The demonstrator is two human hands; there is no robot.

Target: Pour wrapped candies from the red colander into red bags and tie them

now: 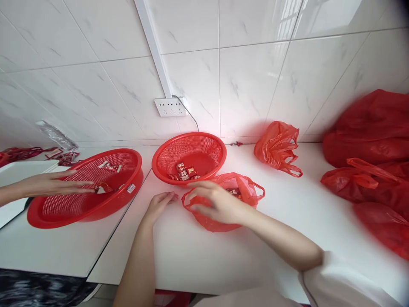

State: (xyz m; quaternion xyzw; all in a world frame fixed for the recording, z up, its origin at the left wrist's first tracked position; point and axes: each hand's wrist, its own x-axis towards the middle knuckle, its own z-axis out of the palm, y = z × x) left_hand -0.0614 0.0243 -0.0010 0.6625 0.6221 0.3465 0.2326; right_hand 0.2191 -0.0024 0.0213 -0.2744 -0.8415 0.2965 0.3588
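Note:
A red plastic bag lies open on the white table, with small wrapped packets inside. My left hand is at the bag's left side, fingers closed, a bit of red film showing at the fingertips. Over the bag's mouth is my right hand, slightly blurred, its fingers bent and apart with nothing visible in them. Just behind the bag stands a round red plastic basket holding several small red-and-white wrapped packets.
At left, another person's hand reaches over a tilted red basket with a few packets. A crumpled red bag sits by the wall; filled red bags are piled at right. A socket strip is on the tiled wall.

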